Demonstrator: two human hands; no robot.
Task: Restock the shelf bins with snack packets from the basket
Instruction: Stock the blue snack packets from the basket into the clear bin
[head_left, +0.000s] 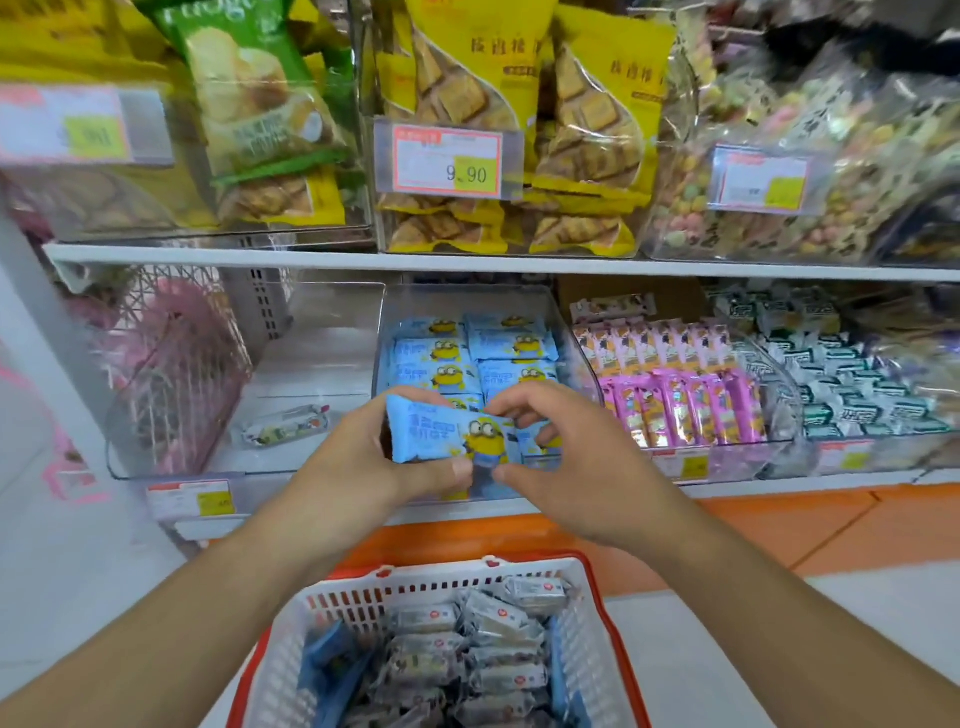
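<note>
Blue snack packet (447, 434), held at the front edge of the clear shelf bin (563, 332) that already carries rows of matching blue packets (511, 345). Your left hand (358, 457) grips its left end, fingers curled behind and thumb along the lower edge; your right hand (545, 447) pinches the right end, fingers over the top and thumb beneath. Both hands are thus clamped on the one packet, close together.

Handling, as a judgement: the packet looks light, soft and film-wrapped, so it will likely crinkle and may slide between dry fingers. Take it by the sealed end margins or flat across its faces, and do not squeeze the middle, where the contents may crush. It should drop into the front row with little force.

Outward: to the left stands a nearly bare clear bin (171, 467) holding a single wrapped piece (285, 426); to the right, a bin of pink bars (680, 410), then green-and-white packets (852, 395). The shelf above bears yellow biscuit bags (587, 130) behind a price tag (449, 163). Below your forearms sits the basket (363, 597), red-rimmed with white lattice walls, still holding many silver-grey packets (493, 654) and some blue ones at its sides (332, 654); restocking appears far from finished
</note>
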